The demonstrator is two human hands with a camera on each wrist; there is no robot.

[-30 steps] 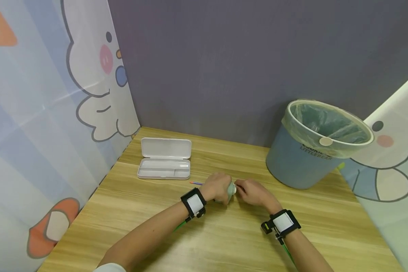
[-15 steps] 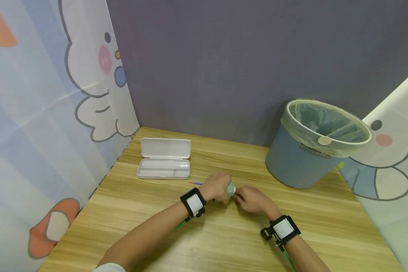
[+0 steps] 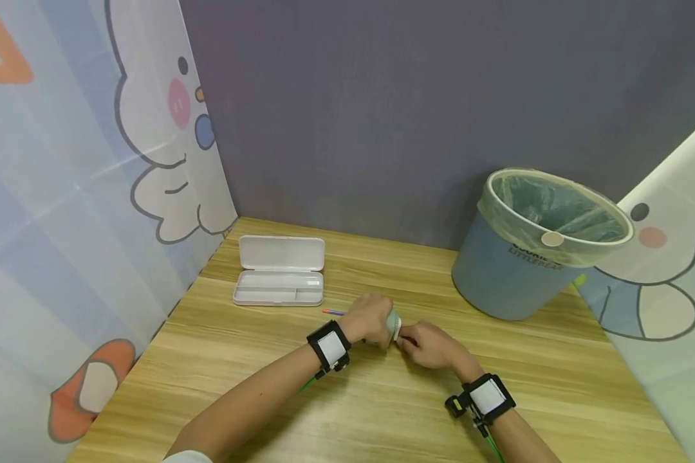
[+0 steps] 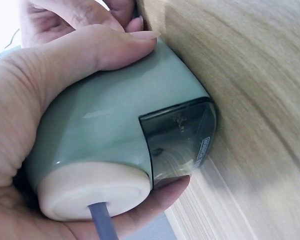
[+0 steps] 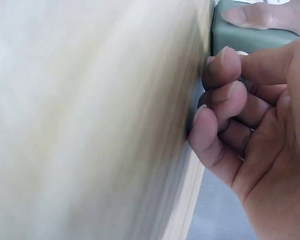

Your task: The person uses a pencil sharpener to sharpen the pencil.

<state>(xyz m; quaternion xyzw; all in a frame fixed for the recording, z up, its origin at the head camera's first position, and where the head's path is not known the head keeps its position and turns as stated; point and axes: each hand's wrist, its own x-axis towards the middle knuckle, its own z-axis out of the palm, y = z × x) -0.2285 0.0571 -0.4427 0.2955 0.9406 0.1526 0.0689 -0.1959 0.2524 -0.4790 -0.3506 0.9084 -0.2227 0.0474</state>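
So yeah, the sharpener (image 4: 115, 95) is down on the table (image 3: 347, 411), roughly mid-table between both hands. Left hand (image 3: 369, 319) has a full grip on the green body, thumb laid across one side and fingers wrapped round the other, one fingertip just below the smoky window (image 4: 182, 137). A pencil (image 4: 104, 222) pokes out of the cream round face (image 4: 95, 187) on that side; from the head view its reddish end points left.

Right hand (image 3: 431, 345) is at the opposite end, fingers curled in and thumb and index pinching right by the white bit (image 3: 398, 329). Can't tell exactly which part they've got, the fingers hide it.

Further back, left of the hands, there's a white case (image 3: 281, 253) with its lid flipped up and dividers showing. Over at the back right sits a blue bin (image 3: 492, 270) with a see-through liner (image 3: 602, 259) folded over its rim. Both wrists wear black straps (image 3: 329, 346), and a plain grey wall (image 3: 347, 116) stands behind it all.
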